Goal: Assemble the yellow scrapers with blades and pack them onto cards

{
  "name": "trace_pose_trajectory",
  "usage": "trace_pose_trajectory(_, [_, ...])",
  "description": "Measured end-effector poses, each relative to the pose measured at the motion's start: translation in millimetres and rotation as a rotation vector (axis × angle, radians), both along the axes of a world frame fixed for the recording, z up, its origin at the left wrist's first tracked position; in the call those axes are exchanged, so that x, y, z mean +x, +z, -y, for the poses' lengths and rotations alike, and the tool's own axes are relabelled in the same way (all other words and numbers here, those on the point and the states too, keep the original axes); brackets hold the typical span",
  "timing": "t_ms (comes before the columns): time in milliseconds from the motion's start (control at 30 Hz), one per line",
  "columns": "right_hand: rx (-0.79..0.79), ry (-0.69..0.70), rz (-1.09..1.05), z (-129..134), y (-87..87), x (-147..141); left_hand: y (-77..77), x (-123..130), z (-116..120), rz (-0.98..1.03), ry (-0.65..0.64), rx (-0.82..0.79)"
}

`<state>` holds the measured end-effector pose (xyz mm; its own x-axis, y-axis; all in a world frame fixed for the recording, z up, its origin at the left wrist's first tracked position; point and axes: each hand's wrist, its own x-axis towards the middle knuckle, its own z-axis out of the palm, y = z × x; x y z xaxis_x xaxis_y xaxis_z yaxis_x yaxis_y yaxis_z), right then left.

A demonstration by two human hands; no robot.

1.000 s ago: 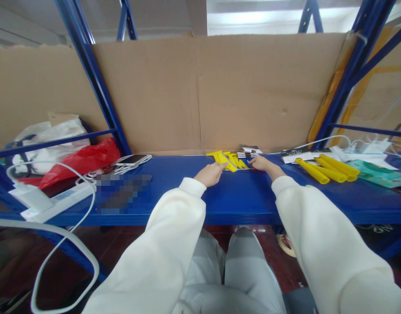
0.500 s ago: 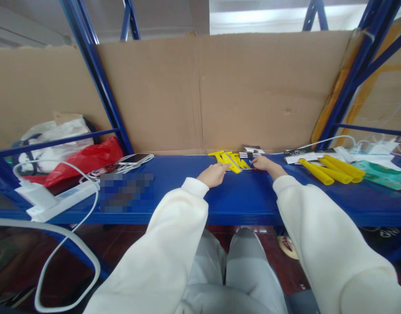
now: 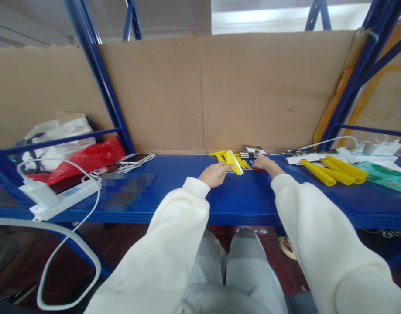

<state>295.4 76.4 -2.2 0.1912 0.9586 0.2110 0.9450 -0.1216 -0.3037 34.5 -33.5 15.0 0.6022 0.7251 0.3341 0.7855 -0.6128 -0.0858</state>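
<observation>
My left hand [image 3: 216, 174] is closed, its fingers pinching a flat yellow scraper head [image 3: 234, 164] with a pale metal strip along one edge. Behind it lies a loose pile of similar yellow pieces [image 3: 217, 154] on the blue shelf. To the right, my right hand [image 3: 267, 164] has its fingers pressed together low over the shelf, beside the pile. A small red thing [image 3: 260, 169] shows under those fingers; what they grip is too small to make out. Just behind this hand sits a stack of black-and-white packets [image 3: 251, 151].
Yellow tube-shaped handles [image 3: 321, 173] lie at the right, near a green packet [image 3: 380, 174] and white cables. On the left are a phone [image 3: 137, 158], a red bag [image 3: 89, 158] and a white power strip [image 3: 64, 201]. A cardboard sheet [image 3: 200, 96] walls the back.
The yellow scraper head in my left hand has turned slightly and stands out more from the pile. My right hand stays nearly in place. The view has shifted a little.
</observation>
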Motion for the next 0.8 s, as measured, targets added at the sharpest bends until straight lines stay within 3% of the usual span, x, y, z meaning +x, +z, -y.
trace_pose_trajectory(67, [-0.019, -0.066, -0.023, 9, 6.2, -8, -0.4, 0, -1, 0.000, 0.003, 0.002])
trace_pose_trajectory(133, [0.068, -0.008, -0.110, 19, 12.6, -17, -0.9, -1, -2, 0.006, 0.007, 0.004])
trace_pose_trajectory(267, [0.139, 0.275, -0.304, 33, 19.6, -34, -0.8, -1, -3, 0.026, 0.031, 0.004])
trace_pose_trajectory(400, [0.254, 0.702, -0.578, 42, 15.0, -48, 1.8, -1, -1, 0.041, 0.077, -0.005])
trace_pose_trajectory(467, [0.287, 0.785, -0.599, 44, 10.6, -53, 3.3, 0, 1, 0.044, 0.093, -0.011])
trace_pose_trajectory(600, [0.344, 0.832, -0.528, 45, 4.5, -60, 5.6, 0, 4, 0.048, 0.112, -0.015])
trace_pose_trajectory(800, [0.362, 0.790, -0.410, 48, 4.8, -63, 5.7, 0, 5, 0.045, 0.121, -0.009])
